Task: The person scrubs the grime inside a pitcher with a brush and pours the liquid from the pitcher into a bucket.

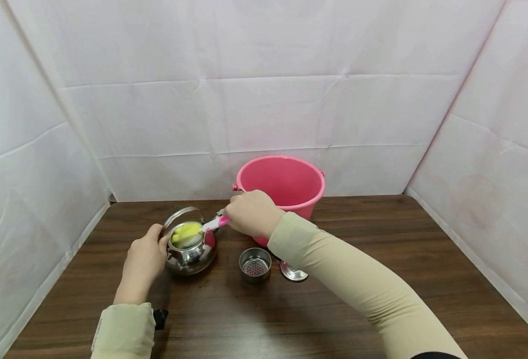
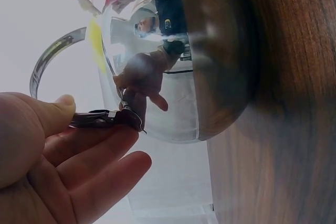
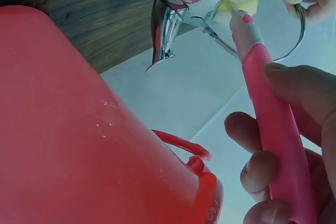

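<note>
A shiny steel teapot (image 1: 191, 262) stands on the left side of the table, its lid off and its hoop handle (image 1: 183, 213) raised. My left hand (image 1: 144, 254) pinches the base of that handle between thumb and fingers, as the left wrist view shows closely. In my right hand (image 1: 254, 212) is a sponge brush (image 3: 275, 135), gripped by its pink handle. The brush's yellow and white sponge head (image 1: 186, 232) sits in the teapot's round mouth. The teapot's spout (image 3: 167, 32) points away toward the back right.
A pink bucket (image 1: 282, 179) stands behind my right hand, near the white sheeted wall (image 1: 273, 109). On the wooden table (image 1: 228, 319) are a steel strainer cup (image 1: 255, 265) with a perforated bottom and a round steel lid (image 1: 294, 273), partly covered by my right sleeve.
</note>
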